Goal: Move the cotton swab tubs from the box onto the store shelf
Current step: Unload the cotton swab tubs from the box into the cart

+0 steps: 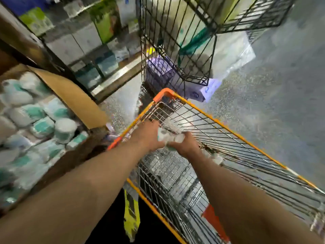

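Pale object held by both hands above a wire cart

A pale object (169, 136), too blurred to be identified, is gripped between the left hand (147, 136) and the right hand (185, 145), with the fingers of both curled around it, over the orange-rimmed cart (228, 128). White and teal tubs (44, 127) are seen piled in the open cardboard box (75, 97) at the left, below the stocked shelf (114, 76).

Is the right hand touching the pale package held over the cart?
Touching. Head view: the right hand curls round the pale package; the left hand grips its other side.
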